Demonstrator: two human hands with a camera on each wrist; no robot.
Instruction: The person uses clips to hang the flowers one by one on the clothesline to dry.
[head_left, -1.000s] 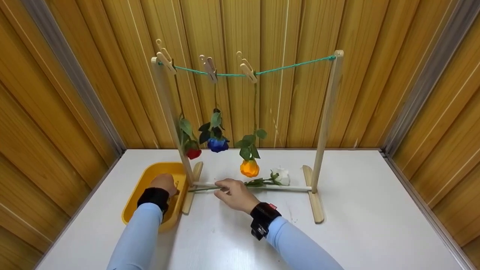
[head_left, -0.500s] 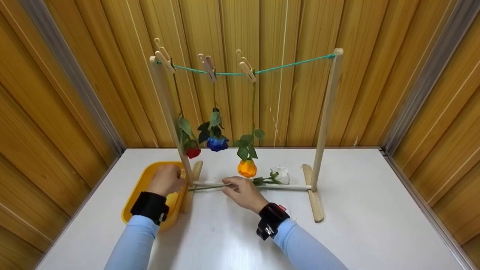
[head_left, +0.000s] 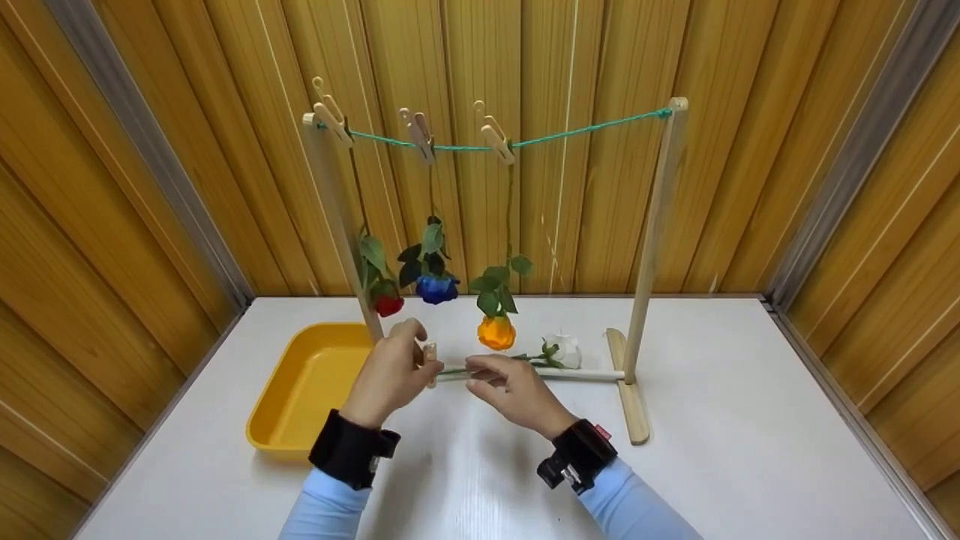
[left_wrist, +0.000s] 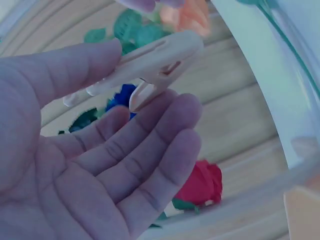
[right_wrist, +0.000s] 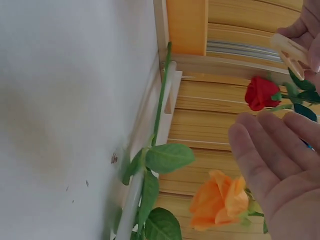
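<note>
My left hand (head_left: 386, 379) pinches a light wooden clothespin (left_wrist: 165, 60) between thumb and fingers, low in front of the rack's left post. My right hand (head_left: 521, 394) holds nothing; its fingers are extended in the right wrist view, beside the stem of a white rose. That white rose (head_left: 564, 351) lies along the rack's bottom bar, bloom to the right, its green stem (right_wrist: 162, 100) pointing left. A red rose (head_left: 388, 302), a blue rose (head_left: 436, 288) and an orange rose (head_left: 496, 332) hang bloom-down from a green cord, each held by a clothespin.
The wooden rack's right post (head_left: 651, 247) and foot (head_left: 632, 412) stand right of the hands. Its green cord (head_left: 585, 130) spans the top. A yellow tub (head_left: 262, 409) sits at the left, partly behind the left hand. A wood-patterned wall (head_left: 735, 187) rises behind the white table (head_left: 720, 450).
My left hand has come up out of the yellow tub with a clothespin and moved right to the rose's stem end. My right hand has shifted right and come off the stem.
</note>
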